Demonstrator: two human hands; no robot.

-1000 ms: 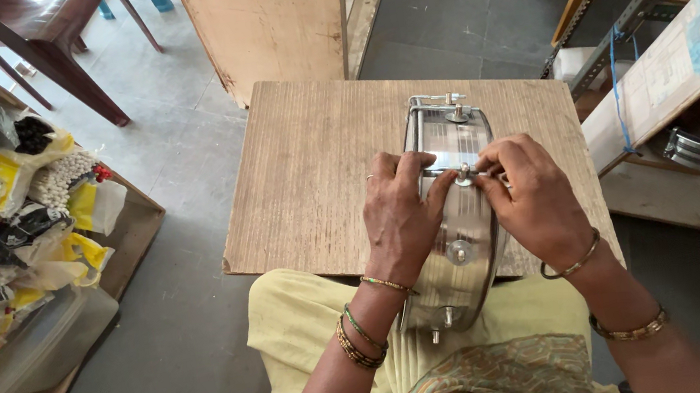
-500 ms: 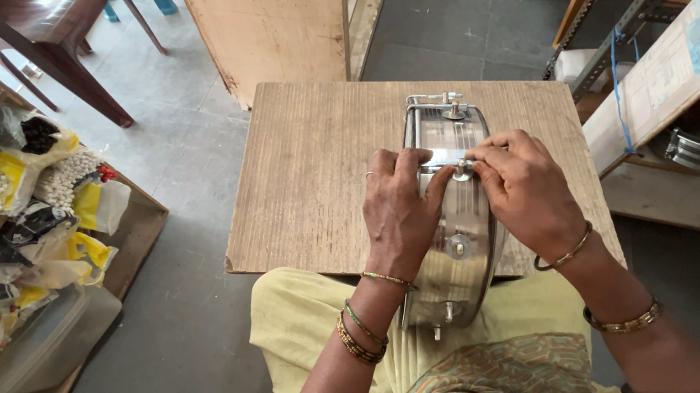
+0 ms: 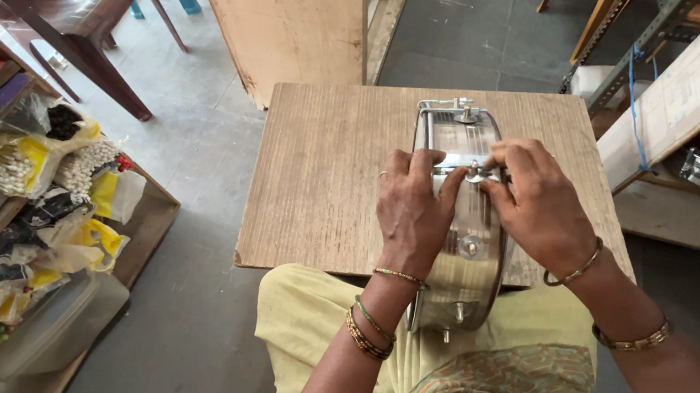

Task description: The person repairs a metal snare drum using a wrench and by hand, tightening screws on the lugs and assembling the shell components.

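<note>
Nearby, packet-filled shelf (image 3: 13, 228) left; hands (image 3: 412, 210) cover drum (image 3: 461, 208).

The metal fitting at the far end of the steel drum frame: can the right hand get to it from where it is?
Probably yes. The right hand grips a lug on the steel drum frame, and the far fitting lies just beyond it, uncovered on the wooden board.

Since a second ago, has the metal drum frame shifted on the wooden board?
No. The metal drum frame lies at the same spot on the wooden board, its top near the far edge, both hands on it.
</note>
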